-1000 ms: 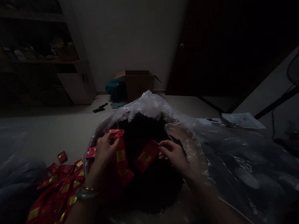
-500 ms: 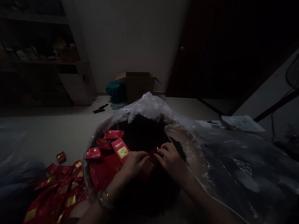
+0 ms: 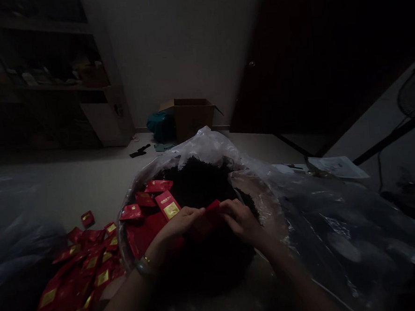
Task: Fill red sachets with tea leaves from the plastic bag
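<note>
Between my two hands is a red packet, held above a heap of dark loose leaves. My left hand pinches its left upper edge, fingers closed. On the other side, my right hand grips the upper right corner with curled fingers. The leaves fill a basin lined with clear plastic. Left of my left hand, a red packet with a gold label rests in the basin among several other red packets. The lower part of the held packet is dim and hard to make out.
A pile of red and gold packets covers the floor at the left. Clear plastic sheeting spreads over the right side. An open cardboard box and a teal bag stand by the wall. Shelves are at the left.
The held packet has turned, so its gold label no longer shows and its plain red top edge is visible. My right hand has shifted slightly to the right.
</note>
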Demonstrator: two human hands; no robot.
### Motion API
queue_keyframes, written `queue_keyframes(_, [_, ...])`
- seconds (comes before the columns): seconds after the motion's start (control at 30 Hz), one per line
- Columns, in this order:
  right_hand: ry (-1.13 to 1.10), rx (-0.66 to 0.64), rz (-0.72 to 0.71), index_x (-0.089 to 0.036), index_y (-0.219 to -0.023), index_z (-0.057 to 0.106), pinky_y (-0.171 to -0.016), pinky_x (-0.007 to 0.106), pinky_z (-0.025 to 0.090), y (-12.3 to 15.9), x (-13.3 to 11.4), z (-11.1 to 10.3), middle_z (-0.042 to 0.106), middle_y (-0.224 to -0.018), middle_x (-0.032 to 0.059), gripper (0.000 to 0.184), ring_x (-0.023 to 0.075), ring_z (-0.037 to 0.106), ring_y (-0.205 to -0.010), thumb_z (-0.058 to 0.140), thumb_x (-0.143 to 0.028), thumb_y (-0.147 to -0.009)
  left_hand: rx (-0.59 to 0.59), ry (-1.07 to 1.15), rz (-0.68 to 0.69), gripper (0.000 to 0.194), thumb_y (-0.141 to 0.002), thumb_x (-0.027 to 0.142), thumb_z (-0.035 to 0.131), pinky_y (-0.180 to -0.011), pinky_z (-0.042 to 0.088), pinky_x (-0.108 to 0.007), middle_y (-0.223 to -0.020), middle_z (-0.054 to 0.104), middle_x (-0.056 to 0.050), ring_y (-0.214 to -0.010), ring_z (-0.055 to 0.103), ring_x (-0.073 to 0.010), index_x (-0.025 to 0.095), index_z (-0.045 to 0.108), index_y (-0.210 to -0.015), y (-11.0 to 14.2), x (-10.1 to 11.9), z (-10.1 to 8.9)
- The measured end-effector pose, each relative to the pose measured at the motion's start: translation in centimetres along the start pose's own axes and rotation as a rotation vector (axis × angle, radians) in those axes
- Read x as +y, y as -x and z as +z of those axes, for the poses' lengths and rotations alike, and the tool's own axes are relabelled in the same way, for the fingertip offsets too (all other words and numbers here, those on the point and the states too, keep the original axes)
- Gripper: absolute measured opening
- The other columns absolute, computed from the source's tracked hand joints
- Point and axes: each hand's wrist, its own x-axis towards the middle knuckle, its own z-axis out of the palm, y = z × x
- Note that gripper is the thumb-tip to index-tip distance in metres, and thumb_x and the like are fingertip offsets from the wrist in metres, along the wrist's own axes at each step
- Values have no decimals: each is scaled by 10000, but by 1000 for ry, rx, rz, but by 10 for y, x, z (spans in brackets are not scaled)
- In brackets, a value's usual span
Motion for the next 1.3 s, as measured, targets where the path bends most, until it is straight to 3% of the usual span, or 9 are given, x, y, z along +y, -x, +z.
queue_keyframes(0.1, [24,-105,-32,-224,-977,654,-724,310,445,-1,-4,-3,700,-856,39,220,186,535,-739,480,-159,-860,-19,44,-25,360,-745,452,597,-496,389,-207,-622,659,-13,-556,543,-129,118,727,-773,0,1,-3])
queue_keyframes(0.2, [-16,-231,16,-201,-923,679,-740,308,441,-3,-10,-5,672,-766,30,156,186,531,-750,554,-208,-832,118,4,36,320,-741,410,598,-518,402,-215,-635,678,-24,-580,569,-147,119,731,-764,1,3,2])
queue_keyframes(0.3, [-186,-365,131,-178,-849,671,-722,289,449,-3,-12,2,659,-774,15,143,172,552,-734,632,-300,-785,250,-144,174,280,-779,358,568,-578,436,-232,-686,713,-41,-631,613,-168,134,735,-765,2,2,13])
queue_keyframes(0.4, [-344,-422,292,-167,-792,639,-634,263,439,-3,-7,13,629,-731,1,268,145,536,-648,525,-401,-854,272,-321,282,250,-831,305,529,-630,457,-237,-754,738,-43,-676,646,-170,165,733,-796,1,-3,22])
queue_keyframes(0.57, [-449,-350,401,-154,-806,639,-673,288,437,-5,0,12,618,-740,13,453,165,536,-682,430,-552,-866,310,-605,433,296,-917,296,433,-752,480,-297,-956,731,-78,-849,661,-198,178,668,-1052,-1,-7,21])
queue_keyframes(0.67, [-486,-296,439,-157,-874,658,-745,305,442,-7,-3,4,643,-827,29,511,187,553,-767,447,-621,-833,272,-861,589,492,-807,425,618,-846,452,-395,-1094,688,-112,-985,615,-263,174,560,-1226,0,-5,16])
queue_keyframes(0.8, [-537,-272,485,-158,-849,657,-762,319,439,-8,-4,4,634,-820,32,598,192,541,-775,454,-715,-770,308,-1074,648,638,-673,419,739,-905,388,-463,-1164,656,-125,-1075,551,-318,175,544,-1229,0,-6,12])
queue_keyframes(0.97, [-506,-267,526,-169,-697,614,-711,324,438,-9,-7,4,597,-731,40,703,180,492,-701,371,-828,-720,365,-1087,721,579,-670,362,711,-908,370,-452,-1114,675,-111,-1061,549,-306,164,559,-1192,-2,-12,20])
queue_keyframes(1.3, [-620,-229,539,-179,-703,662,-807,371,457,-8,-3,2,638,-717,38,725,201,560,-731,387,-850,-692,389,-1008,576,439,-623,177,714,-750,485,-376,-969,708,-74,-867,581,-255,167,628,-1053,-4,-16,29])
